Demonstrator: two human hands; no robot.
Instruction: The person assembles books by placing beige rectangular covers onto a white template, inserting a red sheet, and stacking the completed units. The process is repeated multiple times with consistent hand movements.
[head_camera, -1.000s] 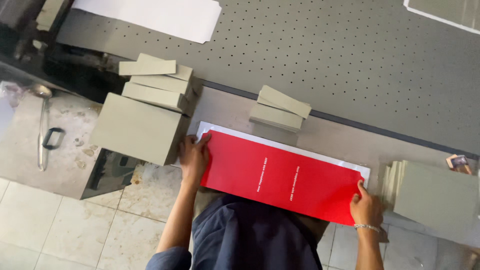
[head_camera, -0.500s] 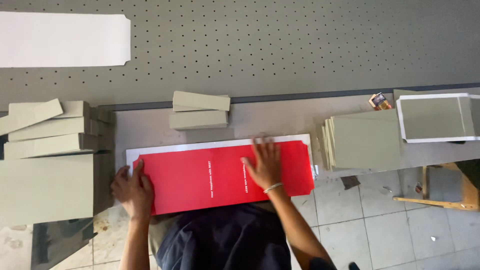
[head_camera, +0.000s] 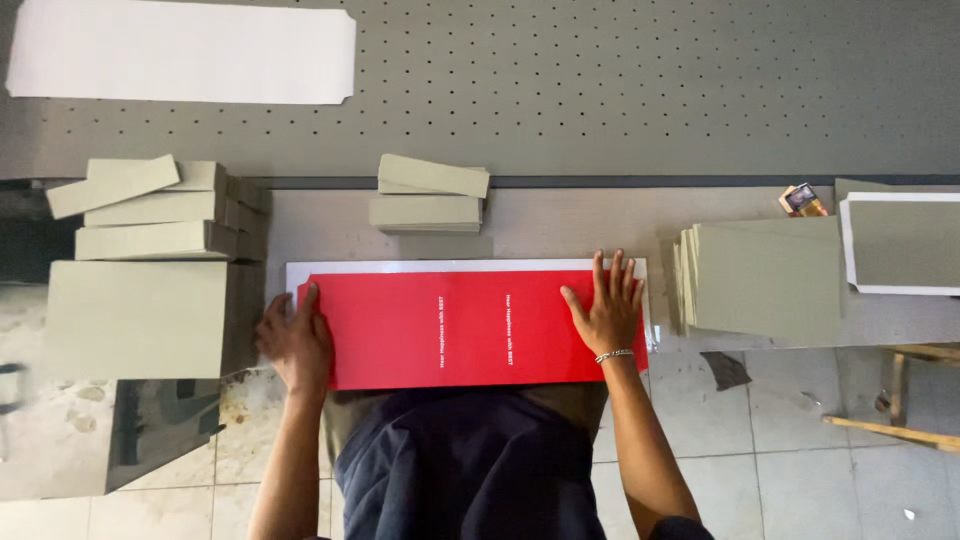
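Note:
A long red sheet (head_camera: 470, 330) with two lines of small white print lies on a white backing sheet (head_camera: 460, 266) at the near edge of the grey table (head_camera: 560, 225). My left hand (head_camera: 295, 340) rests at the red sheet's left end, fingers curled over its edge. My right hand (head_camera: 605, 305) lies flat with spread fingers on the right part of the sheet; a bracelet is on that wrist. Neither hand grips anything.
Stacks of grey boards stand at the left (head_camera: 140, 315), beyond the sheet in the middle (head_camera: 428, 195) and at the right (head_camera: 765, 280). A white sheet (head_camera: 185, 50) lies on the perforated grey bed (head_camera: 620, 90). A white-edged board (head_camera: 900, 245) sits far right. Tiled floor lies below.
The view swung from tilted to square over the table. My right hand slid from the sheet's right corner onto its surface and now lies flat. My left hand stayed at the left end.

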